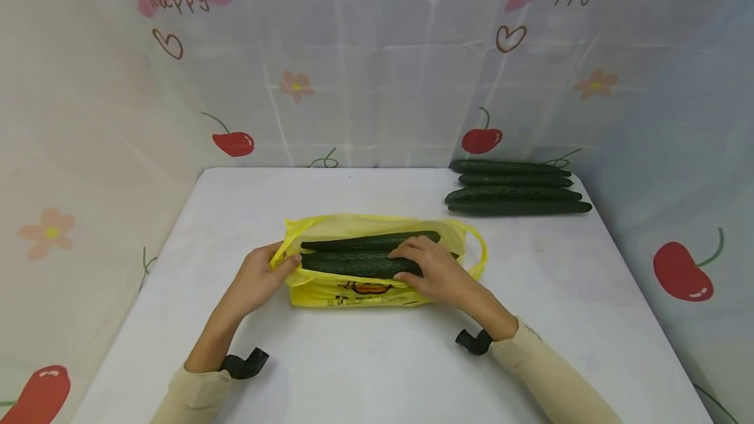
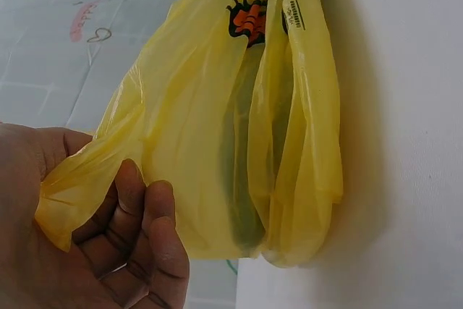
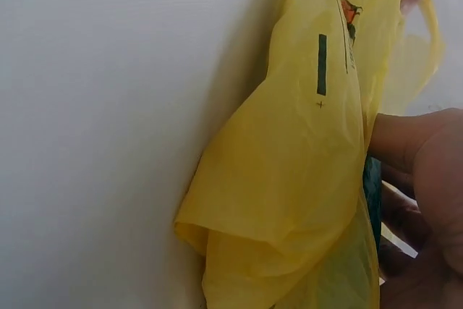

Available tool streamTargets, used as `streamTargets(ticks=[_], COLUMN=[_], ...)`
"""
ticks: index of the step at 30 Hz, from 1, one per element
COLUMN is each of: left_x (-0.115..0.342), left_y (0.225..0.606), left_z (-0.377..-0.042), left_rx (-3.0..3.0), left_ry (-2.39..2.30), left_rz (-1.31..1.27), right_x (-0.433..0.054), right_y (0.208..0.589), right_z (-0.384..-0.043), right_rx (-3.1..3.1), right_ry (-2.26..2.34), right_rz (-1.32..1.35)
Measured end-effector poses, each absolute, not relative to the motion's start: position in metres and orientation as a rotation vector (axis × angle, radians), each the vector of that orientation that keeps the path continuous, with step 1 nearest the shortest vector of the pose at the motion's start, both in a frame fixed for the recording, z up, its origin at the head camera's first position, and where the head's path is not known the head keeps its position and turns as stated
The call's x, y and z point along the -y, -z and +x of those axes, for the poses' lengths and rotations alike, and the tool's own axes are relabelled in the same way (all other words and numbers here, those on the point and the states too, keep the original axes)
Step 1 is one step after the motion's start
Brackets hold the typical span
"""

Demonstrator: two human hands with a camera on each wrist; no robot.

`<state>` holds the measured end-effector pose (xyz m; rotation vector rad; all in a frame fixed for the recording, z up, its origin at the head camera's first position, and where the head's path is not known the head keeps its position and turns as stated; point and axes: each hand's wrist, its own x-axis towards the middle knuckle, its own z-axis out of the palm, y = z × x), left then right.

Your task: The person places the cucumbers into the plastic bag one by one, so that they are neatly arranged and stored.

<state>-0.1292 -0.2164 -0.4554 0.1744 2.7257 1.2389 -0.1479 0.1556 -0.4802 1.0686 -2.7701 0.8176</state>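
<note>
A yellow plastic bag [image 1: 318, 296] lies on the white table with its mouth spread open. Inside it are a front cucumber [image 1: 347, 264] and a back cucumber [image 1: 359, 243], side by side. My left hand [image 1: 259, 280] holds the bag's left handle; the left wrist view shows the handle [image 2: 79, 193] between thumb and fingers. With fingers and thumb over its right part, my right hand [image 1: 438, 273] grips the front cucumber at the bag's mouth. In the right wrist view, the bag's side hides most of that cucumber [image 3: 372, 193].
Several dark green cucumbers [image 1: 512, 194] lie in a stack of rows at the table's back right corner. The white table [image 1: 353, 371] meets a printed curtain [image 1: 377, 84] at the back and sides. A black curved piece [image 1: 244, 364] sits at each wrist.
</note>
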Motion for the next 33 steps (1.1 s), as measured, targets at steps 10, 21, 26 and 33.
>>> streamTargets(ticks=[10,21,26,33], left_x=[0.218,0.215,0.214,0.215], left_y=[0.459,0.456,0.454,0.453], left_z=[-0.122,-0.121,-0.123,-0.125], left_rx=[-2.698,-2.699,-2.723,-2.735], left_ry=[-1.276,-1.274,-1.295,-1.324], left_rz=[0.188,0.208,0.209,0.210], right_x=[-0.160,-0.163,-0.165,-0.168], right_y=[0.487,0.490,0.486,0.477], right_z=[-0.143,-0.147,-0.149,-0.151], right_rx=[2.853,2.891,2.911,2.951], right_ry=[-0.897,-0.883,-0.837,-0.831], right_rz=[1.131,1.112,1.164,1.167])
